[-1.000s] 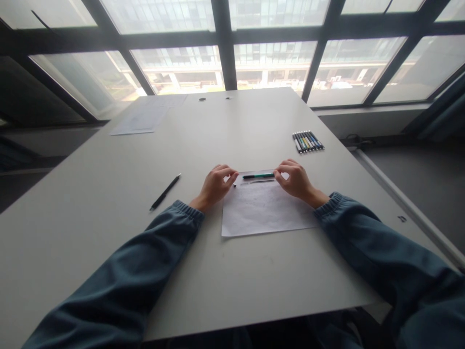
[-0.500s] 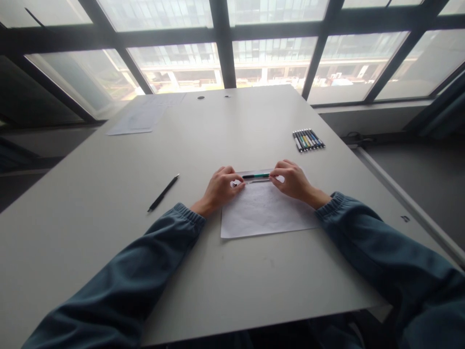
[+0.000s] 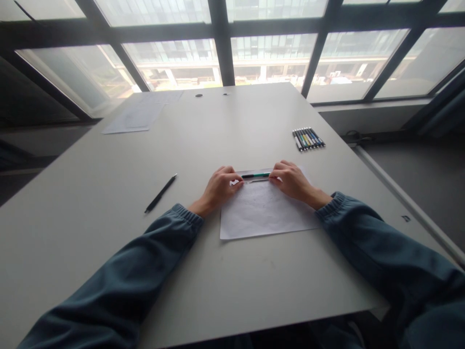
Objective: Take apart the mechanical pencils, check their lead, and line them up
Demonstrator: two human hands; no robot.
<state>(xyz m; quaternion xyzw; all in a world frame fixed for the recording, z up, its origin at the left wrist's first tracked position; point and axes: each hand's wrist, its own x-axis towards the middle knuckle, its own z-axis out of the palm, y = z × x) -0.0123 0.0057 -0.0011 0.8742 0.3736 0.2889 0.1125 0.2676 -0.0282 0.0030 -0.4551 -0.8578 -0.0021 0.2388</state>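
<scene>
A white sheet of paper (image 3: 263,213) lies on the table under both my hands. Between the hands, along its far part, is a pen (image 3: 256,175) with a black and teal barrel. Just nearer to me runs a thin dark rod like a pen refill (image 3: 259,181). My right hand (image 3: 290,182) pinches the refill's right end, its fingertips close to the pen's teal end. My left hand (image 3: 222,186) is closed in a pinch near the refill's left tip; what sits between those fingers is too small to make out.
A black pen (image 3: 160,194) lies left of my left hand. Several pens (image 3: 308,139) lie side by side in a row at the right. More paper sheets (image 3: 134,116) rest at the table's far left, before the windows. The table's right edge (image 3: 348,150) runs past the row.
Both hands stay almost in place, with slight finger movement around the refill. The view has shifted a little, so the far objects appear slightly higher and further left.
</scene>
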